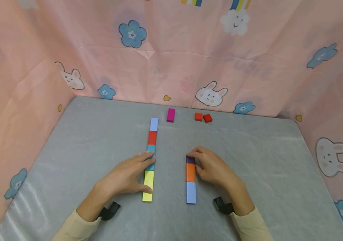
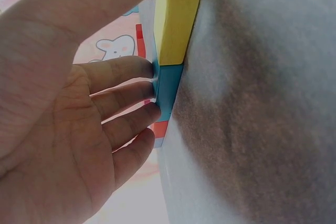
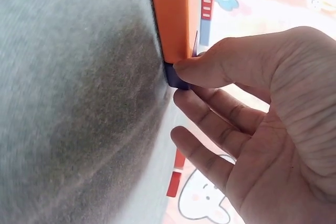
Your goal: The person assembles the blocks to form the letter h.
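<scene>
A line of flat blocks runs away from me on the left: a yellow block (image 1: 149, 179), a blue stretch (image 1: 151, 166), a red block (image 1: 152, 138) and a pale blue block (image 1: 154, 124) at the far end. My left hand (image 1: 124, 174) rests on this line, thumb on the yellow part and extended fingertips along the blue (image 2: 169, 87). A shorter line to the right has a pale blue block (image 1: 191, 193), an orange block (image 1: 191, 172) and a small dark purple block (image 1: 190, 160). My right hand (image 1: 215, 165) pinches the purple block against the orange one's far end.
Farther back on the grey cloth (image 1: 250, 150) lie a magenta block (image 1: 170, 115) and two small red blocks, one straight (image 1: 198, 116) and one turned (image 1: 208, 118). A pink patterned curtain (image 1: 171, 67) borders the cloth at the back and sides.
</scene>
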Demonstrator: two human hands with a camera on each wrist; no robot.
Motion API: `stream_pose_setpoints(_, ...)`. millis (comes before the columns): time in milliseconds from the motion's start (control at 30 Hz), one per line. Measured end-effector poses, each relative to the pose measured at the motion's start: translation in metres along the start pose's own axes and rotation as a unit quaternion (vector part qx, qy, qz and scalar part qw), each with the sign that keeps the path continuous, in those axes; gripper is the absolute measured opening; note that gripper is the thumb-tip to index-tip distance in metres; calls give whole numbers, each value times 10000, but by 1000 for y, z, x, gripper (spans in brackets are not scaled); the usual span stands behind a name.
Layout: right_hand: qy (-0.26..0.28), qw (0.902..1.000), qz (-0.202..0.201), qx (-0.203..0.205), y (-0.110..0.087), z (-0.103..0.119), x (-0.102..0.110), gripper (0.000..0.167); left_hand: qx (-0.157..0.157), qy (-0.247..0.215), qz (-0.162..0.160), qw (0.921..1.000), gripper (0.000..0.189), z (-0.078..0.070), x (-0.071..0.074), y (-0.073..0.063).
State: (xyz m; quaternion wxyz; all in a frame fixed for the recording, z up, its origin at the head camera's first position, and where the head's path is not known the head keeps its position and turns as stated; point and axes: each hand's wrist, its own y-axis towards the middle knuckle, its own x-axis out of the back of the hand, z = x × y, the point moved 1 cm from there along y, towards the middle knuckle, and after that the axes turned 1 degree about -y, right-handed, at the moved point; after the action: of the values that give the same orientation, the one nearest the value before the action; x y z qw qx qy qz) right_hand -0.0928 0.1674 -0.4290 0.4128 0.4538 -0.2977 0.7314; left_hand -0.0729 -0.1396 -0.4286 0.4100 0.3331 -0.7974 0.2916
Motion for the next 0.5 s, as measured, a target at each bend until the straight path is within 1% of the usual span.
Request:
stream_pose_setpoints(167, 70, 10000, 24, -35, -3, -2, 2, 44, 2, -9, 35, 10000, 98, -1, 0, 3)
stream_pose_setpoints(300, 79, 9999, -68, -5, -8, -3, 4, 44, 19, -10, 36, 10000, 98, -2, 0, 3)
stream_pose_setpoints(400, 11, 9998, -162, 92, -14, -3, 3, 44, 23, -8, 40, 10000, 98, -2, 0, 2)
stream_pose_setpoints(500, -39, 9996, -166, 244, -20, -1, 1, 45, 3, 5, 29, 10000, 98, -2, 0, 1)
